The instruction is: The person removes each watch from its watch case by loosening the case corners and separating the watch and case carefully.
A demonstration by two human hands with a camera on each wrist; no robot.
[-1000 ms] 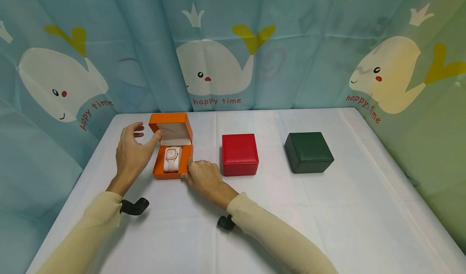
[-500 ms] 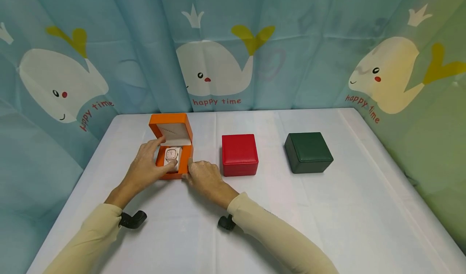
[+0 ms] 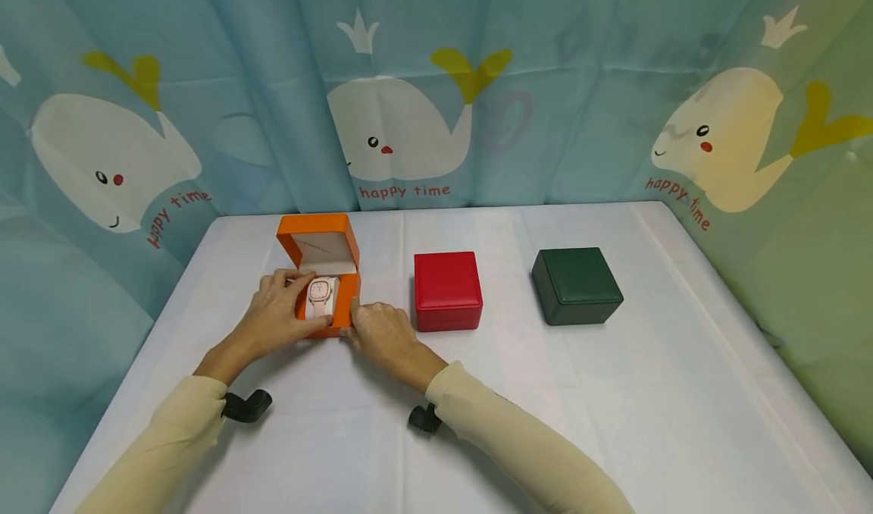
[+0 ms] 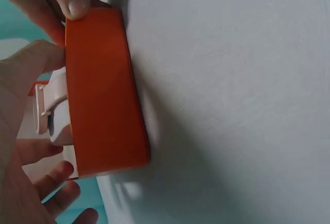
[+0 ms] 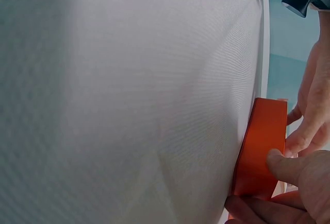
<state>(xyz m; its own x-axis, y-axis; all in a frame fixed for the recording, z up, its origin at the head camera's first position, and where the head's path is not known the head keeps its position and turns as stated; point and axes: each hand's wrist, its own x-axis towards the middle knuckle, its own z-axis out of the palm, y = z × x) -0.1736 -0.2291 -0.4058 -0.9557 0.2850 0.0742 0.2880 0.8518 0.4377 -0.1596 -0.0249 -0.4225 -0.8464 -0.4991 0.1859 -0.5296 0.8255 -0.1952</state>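
The orange watch box stands with its lid raised on the table's left side. Inside, a pale pink wristwatch is wrapped round a white cushion. My left hand reaches over the box's left side, thumb at the front end of the cushion and index finger at its back end, pinching the watch and cushion between them. The other fingers of that hand spread outside the box's left wall. My right hand grips the front right corner of the box, its thumb against the front wall.
A closed red box sits right of the orange one, and a closed dark green box farther right. All stand on a white cloth-covered table. A blue curtain with whales hangs behind the table.
My left hand has come from beside the raised lid down over the watch, and its thumb and index finger have closed on the cushion's ends. My right hand stays on the box corner.
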